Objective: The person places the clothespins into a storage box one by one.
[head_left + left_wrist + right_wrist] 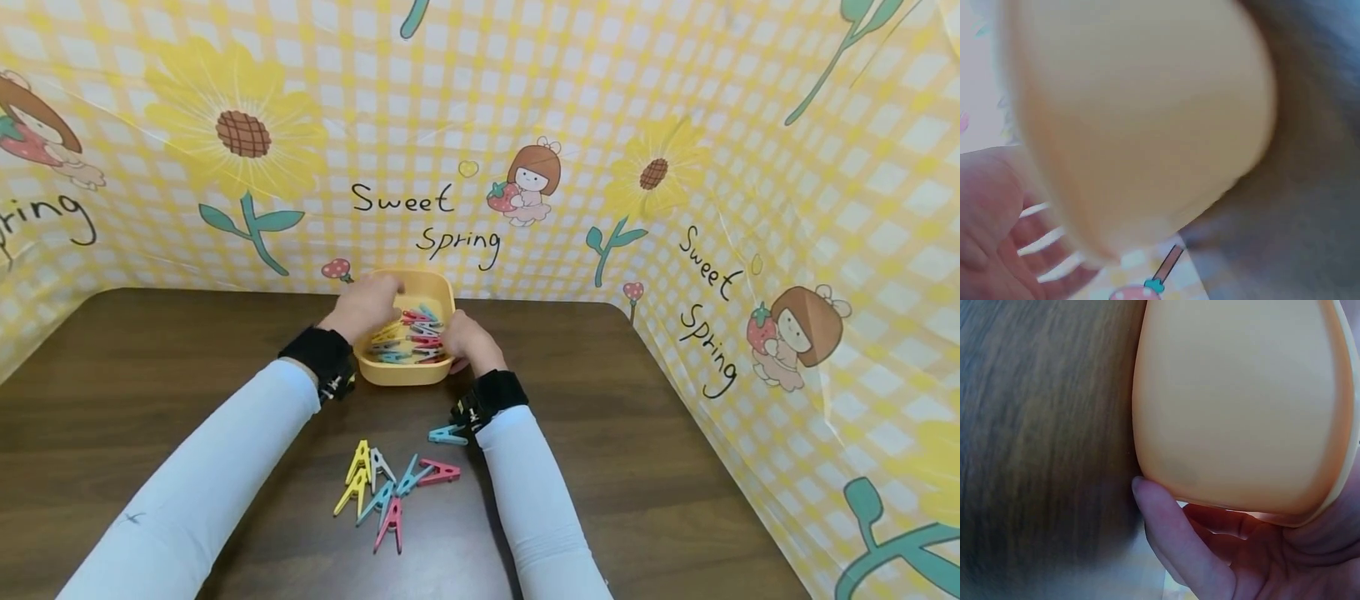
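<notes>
Loose pegs [393, 487] lie nearest me; both my left hand [365, 307] and right hand [467, 340] grip the tub [405, 372], which could tip and spill.

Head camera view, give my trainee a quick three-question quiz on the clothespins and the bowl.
1. True or false: the yellow bowl holds clothespins.
2. The loose pile of clothespins lies: A) in front of the bowl, nearer the person; B) behind the bowl; C) off the table.
3. Which hand is at the bowl's right rim?

Key: 1 true. 2 A. 3 the right hand; the left hand is at the left rim.
</notes>
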Motion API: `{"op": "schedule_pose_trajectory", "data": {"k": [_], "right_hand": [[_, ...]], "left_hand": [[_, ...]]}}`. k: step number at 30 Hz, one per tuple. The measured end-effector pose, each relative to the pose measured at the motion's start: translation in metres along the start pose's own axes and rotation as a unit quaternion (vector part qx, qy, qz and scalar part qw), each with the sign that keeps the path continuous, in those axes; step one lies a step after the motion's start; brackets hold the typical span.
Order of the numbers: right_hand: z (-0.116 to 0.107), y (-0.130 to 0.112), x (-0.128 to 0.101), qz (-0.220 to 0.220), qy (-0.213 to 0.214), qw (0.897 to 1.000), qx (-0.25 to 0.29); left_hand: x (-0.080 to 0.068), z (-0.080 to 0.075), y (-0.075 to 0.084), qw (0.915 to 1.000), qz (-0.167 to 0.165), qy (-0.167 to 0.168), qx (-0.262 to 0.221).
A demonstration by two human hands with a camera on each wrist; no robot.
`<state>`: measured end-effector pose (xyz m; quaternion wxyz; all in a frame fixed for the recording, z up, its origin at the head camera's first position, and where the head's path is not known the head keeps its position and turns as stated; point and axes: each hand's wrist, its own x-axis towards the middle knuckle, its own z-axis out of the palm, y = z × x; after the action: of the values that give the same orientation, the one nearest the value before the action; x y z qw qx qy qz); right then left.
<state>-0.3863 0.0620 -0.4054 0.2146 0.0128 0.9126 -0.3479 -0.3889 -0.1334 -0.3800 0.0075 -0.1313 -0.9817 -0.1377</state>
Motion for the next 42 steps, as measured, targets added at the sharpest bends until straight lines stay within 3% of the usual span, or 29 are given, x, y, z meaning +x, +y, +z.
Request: {"op": "schedule_pose_trajectory", "data": {"k": [2,4,8,11,15,32,42], "right_hand": [[0.000,0.000,0.001,-0.002,0.004,1.000,0.000],[0.001,0.001,0.002,-0.002,0.006,1.000,-0.003],[0.004,0.004,0.005,0.002,0.008,1.000,-0.011],[0.005,0.004,0.006,-0.003,0.014,1.000,-0.006],[0.005,0.003,0.005,-0.010,0.018,1.000,-0.005],[0.006,0.004,0.006,-0.019,0.016,0.999,-0.021],[0.003,0.004,0.003,-0.026,0.021,0.999,-0.028]], "left_hand": [[-0.003,-0.008,-0.006,0.9982,-0.033,0.015,-0.047],[-0.008,-0.012,-0.012,0.9926,-0.073,0.010,-0.096],[-0.023,-0.012,-0.022,0.9680,-0.154,-0.044,-0.193],[-0.033,-0.008,-0.024,0.9498,-0.180,-0.064,-0.248],[-0.039,0.000,-0.023,0.9417,-0.189,-0.063,-0.271],[-0.040,0.034,-0.027,0.9421,-0.208,0.021,-0.262],[-0.039,0.038,-0.025,0.9412,-0.215,0.050,-0.256]]}}
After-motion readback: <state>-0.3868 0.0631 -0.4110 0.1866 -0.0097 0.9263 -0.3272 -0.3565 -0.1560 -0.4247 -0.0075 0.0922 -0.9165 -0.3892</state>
